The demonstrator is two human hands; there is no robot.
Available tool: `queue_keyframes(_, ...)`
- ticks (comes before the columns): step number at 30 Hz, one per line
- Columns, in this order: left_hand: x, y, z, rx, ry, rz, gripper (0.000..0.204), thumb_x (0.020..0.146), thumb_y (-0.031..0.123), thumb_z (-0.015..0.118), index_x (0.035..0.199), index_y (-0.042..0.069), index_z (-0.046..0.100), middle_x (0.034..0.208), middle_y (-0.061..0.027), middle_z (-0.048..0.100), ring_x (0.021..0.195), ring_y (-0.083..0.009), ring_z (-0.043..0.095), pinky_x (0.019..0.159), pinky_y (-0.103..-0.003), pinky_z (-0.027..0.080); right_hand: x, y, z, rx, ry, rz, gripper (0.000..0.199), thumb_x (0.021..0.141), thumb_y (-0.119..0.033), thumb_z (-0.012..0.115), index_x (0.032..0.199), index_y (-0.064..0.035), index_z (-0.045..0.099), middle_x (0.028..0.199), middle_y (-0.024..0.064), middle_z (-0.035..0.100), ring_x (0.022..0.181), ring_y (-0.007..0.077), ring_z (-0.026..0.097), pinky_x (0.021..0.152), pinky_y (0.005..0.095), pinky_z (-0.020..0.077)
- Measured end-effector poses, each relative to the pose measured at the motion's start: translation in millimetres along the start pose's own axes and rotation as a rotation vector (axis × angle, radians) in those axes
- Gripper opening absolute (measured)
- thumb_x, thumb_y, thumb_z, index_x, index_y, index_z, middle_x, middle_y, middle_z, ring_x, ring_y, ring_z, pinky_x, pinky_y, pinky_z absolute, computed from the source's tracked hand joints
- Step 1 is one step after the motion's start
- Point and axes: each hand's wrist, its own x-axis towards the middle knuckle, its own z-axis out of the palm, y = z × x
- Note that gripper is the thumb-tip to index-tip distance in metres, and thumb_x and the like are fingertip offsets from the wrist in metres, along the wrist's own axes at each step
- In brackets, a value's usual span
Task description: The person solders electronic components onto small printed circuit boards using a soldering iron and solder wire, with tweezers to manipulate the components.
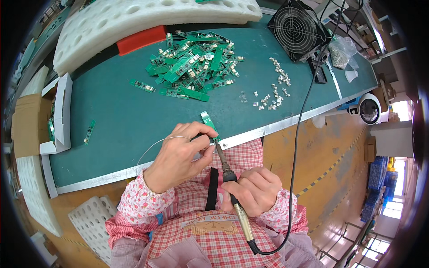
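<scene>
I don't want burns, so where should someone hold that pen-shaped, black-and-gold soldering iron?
Take the soldering iron by its round handle, probably from the right: the handle slants toward the body, while the slim metal tip, possibly hot, points away.

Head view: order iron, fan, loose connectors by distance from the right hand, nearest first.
From the right hand:
1. Iron: held in it.
2. Loose connectors: ahead, on the table.
3. Fan: beyond the connectors, toward the far right.
</scene>
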Motion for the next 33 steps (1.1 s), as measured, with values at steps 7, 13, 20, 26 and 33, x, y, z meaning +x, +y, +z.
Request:
queue_keyframes(7,6,-1,-10,0.051,-0.027,0.055,0.012,0.081,0.006,0.071,0.078,0.003,0.061,0.101,-0.0061,0.067,0.087,-0.0261,0.064,0.079,-0.038,0.048,-2,1,-2,0.045,-0.036,0.026,0.026,0.092,-0.031,0.063,0.084,-0.0067,0.065,0.057,-0.0036,0.045,0.052,0.0112,0.050,0.051,0.0249,0.0390)
queue_keyframes(13,7,-4,-8,0.047,-0.016,0.026,0.006,0.079,0.001,0.070,0.079,0.001,0.064,0.102,-0.0072,0.071,0.082,-0.0265,0.064,0.077,-0.036,0.050,-7,0,2,0.017,0.005,0.033,0.024,0.088,-0.030,0.065,0.082,-0.0077,0.066,0.059,-0.0036,0.048,0.054,0.0119,0.052,0.052,0.0256,0.0408)
queue_keyframes(20,6,-3,-8,0.045,-0.030,0.005,0.006,0.079,0.001,0.069,0.079,0.001,0.063,0.102,-0.0081,0.072,0.083,-0.0266,0.065,0.077,-0.036,0.050,-13,3,-4,0.123,0.023,0.006,0.022,0.083,-0.028,0.069,0.085,-0.0066,0.069,0.060,-0.0017,0.052,0.060,0.0152,0.058,0.055,0.0253,0.0444)
queue_keyframes(26,9,-1,-11,0.059,-0.054,0.010,0.008,0.079,0.001,0.071,0.079,0.002,0.062,0.103,-0.0076,0.071,0.087,-0.0272,0.065,0.079,-0.038,0.049,-12,6,-6,0.140,0.042,0.020,0.019,0.075,-0.023,0.071,0.083,-0.0059,0.068,0.060,-0.0012,0.052,0.060,0.0154,0.059,0.053,0.0255,0.0457)
queue_keyframes(33,34,2,-18,0.245,-0.112,0.185,0.019,0.076,0.003,0.074,0.091,0.007,0.064,0.104,-0.0032,0.070,0.105,-0.0275,0.062,0.091,-0.041,0.045,-22,14,-18,0.123,0.098,0.135,0.022,0.067,-0.010,0.069,0.088,-0.0059,0.066,0.060,0.0007,0.055,0.057,0.0175,0.060,0.052,0.0269,0.0468)
